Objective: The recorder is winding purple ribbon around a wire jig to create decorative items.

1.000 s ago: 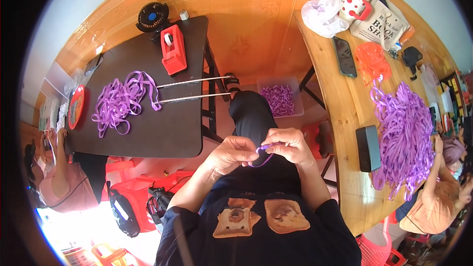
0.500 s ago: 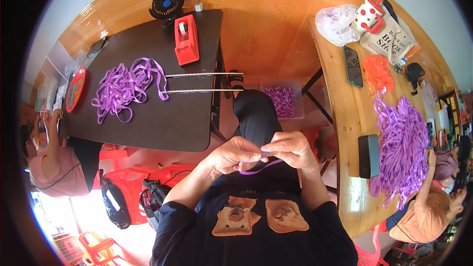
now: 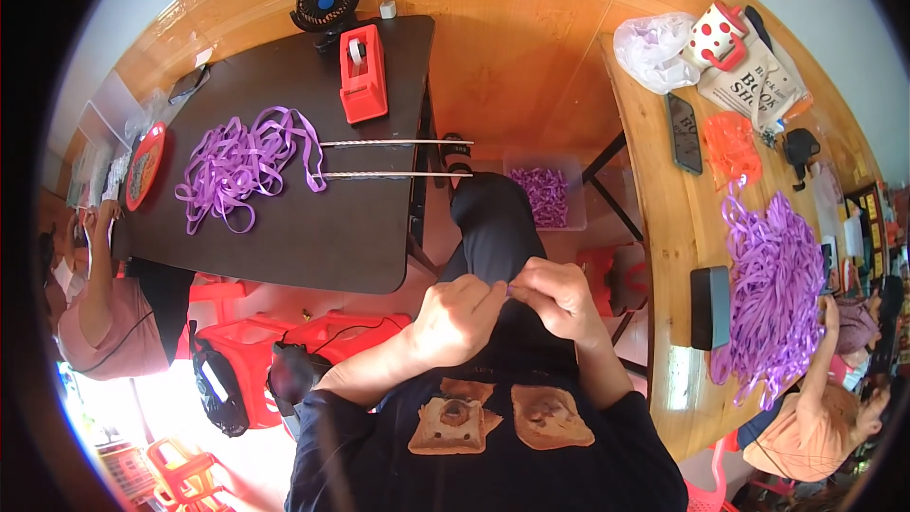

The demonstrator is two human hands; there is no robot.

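My left hand and my right hand meet above my lap, their fingers pinched together. A sliver of purple ribbon shows between the fingertips; the rest of it is hidden behind the hands. To the left, a loose heap of purple ribbon lies on the dark table. Two thin rods stick out past that table's right edge, with a ribbon loop around their left ends. A larger purple ribbon bundle spreads over the wooden table at right.
A red tape dispenser and a black fan stand on the dark table. A clear bin of purple pieces sits on the floor between the tables. Phone, dark box and dotted mug are at right. People work on both sides.
Both hands have turned, the left now showing its back more. The ribbon strip that hung below the fingers is out of sight. The fingertips stay together.
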